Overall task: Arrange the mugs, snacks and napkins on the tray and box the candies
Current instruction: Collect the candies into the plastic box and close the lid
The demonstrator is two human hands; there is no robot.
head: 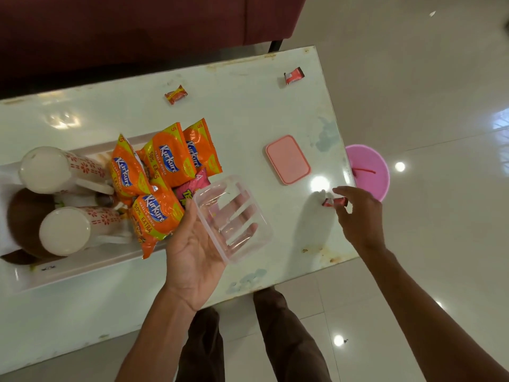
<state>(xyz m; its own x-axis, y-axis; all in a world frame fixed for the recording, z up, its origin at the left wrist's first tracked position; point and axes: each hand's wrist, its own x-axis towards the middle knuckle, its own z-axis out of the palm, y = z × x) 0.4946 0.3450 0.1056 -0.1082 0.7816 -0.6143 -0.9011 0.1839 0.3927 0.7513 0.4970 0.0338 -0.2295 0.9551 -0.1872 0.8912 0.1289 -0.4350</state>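
Two candies lie loose on the far side of the desk [248,119], one in a red-and-yellow wrapper [176,94] and one in a red-and-white wrapper [294,75], well apart. A third candy [334,202] is near the desk's right edge, pinched between the thumb and curled fingers [344,192] of the right hand [358,216]; whether it has left the surface cannot be told. The left hand [192,252] lies palm up, its fingers straight and flat under the clear box [234,219], carrying it mouth upward and near the right hand, likely so the candy has only a short way to go. The pink lid [287,159] rests flat on the desk just beyond the box, leaving the box free to be filled. The box looks empty, so the boxing seems to be at its start. On the tray [82,264] to the left, two white mugs [52,169] are set beside a heap of orange snack packets [165,158], so that part looks largely done, though no napkins can be made out. A pink basin [369,166] stands on the floor past the desk.
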